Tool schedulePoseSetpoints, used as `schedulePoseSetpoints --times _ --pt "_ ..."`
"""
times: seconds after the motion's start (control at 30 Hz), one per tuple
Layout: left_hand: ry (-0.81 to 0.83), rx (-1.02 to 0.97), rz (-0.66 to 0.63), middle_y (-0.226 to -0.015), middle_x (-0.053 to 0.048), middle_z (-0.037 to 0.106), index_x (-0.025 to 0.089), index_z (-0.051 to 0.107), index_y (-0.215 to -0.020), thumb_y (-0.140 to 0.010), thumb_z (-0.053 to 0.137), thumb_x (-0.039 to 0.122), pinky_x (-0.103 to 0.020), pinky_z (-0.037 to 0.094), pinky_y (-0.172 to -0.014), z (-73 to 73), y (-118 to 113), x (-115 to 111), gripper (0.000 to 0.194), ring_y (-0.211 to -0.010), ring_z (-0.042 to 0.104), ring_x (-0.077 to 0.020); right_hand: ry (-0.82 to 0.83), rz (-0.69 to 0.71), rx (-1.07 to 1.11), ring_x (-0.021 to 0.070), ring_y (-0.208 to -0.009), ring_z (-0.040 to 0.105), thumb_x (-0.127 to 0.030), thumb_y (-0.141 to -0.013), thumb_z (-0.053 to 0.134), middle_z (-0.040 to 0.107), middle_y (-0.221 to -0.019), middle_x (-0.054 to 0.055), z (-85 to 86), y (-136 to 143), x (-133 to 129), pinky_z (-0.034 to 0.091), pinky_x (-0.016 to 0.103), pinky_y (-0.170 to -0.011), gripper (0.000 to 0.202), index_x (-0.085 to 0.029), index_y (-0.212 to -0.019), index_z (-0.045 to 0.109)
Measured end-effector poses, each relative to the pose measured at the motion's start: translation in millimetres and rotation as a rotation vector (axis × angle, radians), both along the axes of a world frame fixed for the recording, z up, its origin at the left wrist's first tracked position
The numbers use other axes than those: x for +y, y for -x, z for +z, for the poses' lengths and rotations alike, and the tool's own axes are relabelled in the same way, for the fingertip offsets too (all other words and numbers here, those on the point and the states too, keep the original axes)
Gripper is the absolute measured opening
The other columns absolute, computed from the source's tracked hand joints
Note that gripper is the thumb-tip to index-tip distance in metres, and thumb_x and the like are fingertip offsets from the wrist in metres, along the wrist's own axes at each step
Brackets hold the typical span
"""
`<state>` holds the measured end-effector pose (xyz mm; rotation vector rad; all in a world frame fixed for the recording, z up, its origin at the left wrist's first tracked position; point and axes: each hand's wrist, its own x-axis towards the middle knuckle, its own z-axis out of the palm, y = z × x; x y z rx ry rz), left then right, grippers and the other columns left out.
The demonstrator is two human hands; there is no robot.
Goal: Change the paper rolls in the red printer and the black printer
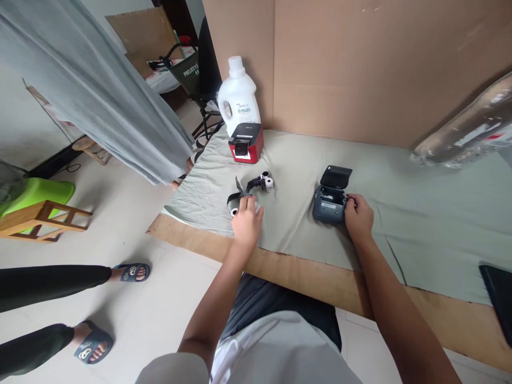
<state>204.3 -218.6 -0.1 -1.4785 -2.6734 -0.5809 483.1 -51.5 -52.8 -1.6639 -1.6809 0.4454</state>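
A small dark grey label printer [329, 202] sits on the pale green cloth [420, 213] near the table's front edge, its lid [336, 176] raised and tilted back. The right hand [358, 216] rests against the printer's right side, fingers curled onto the casing. To the left, well apart from the printer, the left hand [247, 223] is closed loosely over a dark label roll [234, 203], pinching it from above; a loose strip of tape [239, 186] stands up from the roll. Just behind lies a second small white roll [266, 181] on a black holder. Further back, a red and white printer [246, 142] stands in front of a white detergent bottle [238, 98], against a cardboard wall [360, 64]. A plastic-wrapped bundle [468, 130] lies at the right. On the floor at the left, another person's feet in blue sandals [132, 272] are visible beside a wooden stool [38, 218].
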Motion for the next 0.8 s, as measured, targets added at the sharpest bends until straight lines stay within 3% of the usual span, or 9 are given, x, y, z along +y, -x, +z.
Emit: schedulePoseSetpoints --times 0.13,0.27,0.43,0.53,0.63,0.73,0.8 --pt "0.055 -0.016 0.020 -0.135 -0.012 0.062 0.023 0.062 -0.131 -0.099 0.061 0.029 -0.030 0.054 -0.066 0.5 -9.5 0.8 0.032 -0.093 0.072 -0.0231 -0.009 0.001 -0.004 0.0276 -0.085 0.064 -0.039 -0.090 0.043 0.077 -0.097 0.014 -1.8 -0.7 0.7 0.047 0.038 -0.079 0.047 -0.018 -0.115 0.077" --pt "0.041 -0.026 -0.025 -0.131 -0.012 0.060 0.020 0.061 -0.131 -0.099 0.062 0.027 -0.030 0.056 -0.068 -15.9 -11.2 4.7 0.033 -0.095 0.071 -0.0221 -0.014 0.011 0.003 0.0274 -0.083 0.064 -0.039 -0.090 0.043 0.076 -0.095 0.013 -3.3 -1.7 1.5 0.047 0.039 -0.080 0.046 -0.018 -0.114 0.076" --pt "-0.200 -0.031 -0.045 -0.136 -0.015 0.057 0.020 0.057 -0.140 -0.097 0.067 0.034 -0.030 0.058 -0.079 -28.1 -9.2 -13.7 0.047 -0.121 0.065 -0.0259 -0.010 0.021 0.009 0.0273 -0.082 0.063 -0.039 -0.090 0.043 0.073 -0.089 0.012 -2.7 -2.1 1.5 0.048 0.041 -0.084 0.045 -0.018 -0.114 0.075" --pt "-0.328 0.033 0.072 -0.135 -0.016 0.058 0.021 0.060 -0.139 -0.098 0.063 0.043 -0.034 0.057 -0.085 -24.2 3.5 -31.9 0.046 -0.125 0.060 -0.0294 -0.013 0.021 0.015 0.0267 -0.081 0.063 -0.039 -0.090 0.044 0.073 -0.088 0.011 -2.7 -2.2 1.7 0.049 0.042 -0.085 0.044 -0.019 -0.113 0.075" --pt "-0.274 0.128 0.165 -0.141 -0.021 0.053 0.018 0.067 -0.133 -0.091 0.072 0.043 -0.046 0.053 -0.096 -23.1 26.5 -43.6 0.050 -0.126 0.053 -0.0378 -0.025 0.023 0.017 0.0265 -0.082 0.064 -0.038 -0.090 0.044 0.073 -0.086 0.010 -5.5 -2.9 3.3 0.050 0.043 -0.086 0.042 -0.020 -0.111 0.076" --pt "-0.189 0.172 0.091 -0.146 -0.020 0.051 0.019 0.076 -0.116 -0.086 0.078 0.036 -0.054 0.047 -0.105 -21.5 48.8 -50.1 0.034 -0.129 0.049 -0.0413 -0.034 0.022 0.026 0.0264 -0.080 0.064 -0.038 -0.089 0.045 0.072 -0.086 0.009 -9.3 -3.3 5.9 0.052 0.043 -0.085 0.040 -0.020 -0.108 0.075" --pt "-0.222 0.191 0.034 -0.146 -0.018 0.053 0.021 0.079 -0.106 -0.087 0.078 0.035 -0.055 0.044 -0.108 -13.3 57.1 -54.7 0.023 -0.131 0.046 -0.0415 -0.076 0.018 0.042 0.0244 -0.074 0.062 -0.036 -0.087 0.047 0.072 -0.090 0.010 -7.3 -2.5 6.0 0.053 0.044 -0.083 0.038 -0.019 -0.106 0.075"
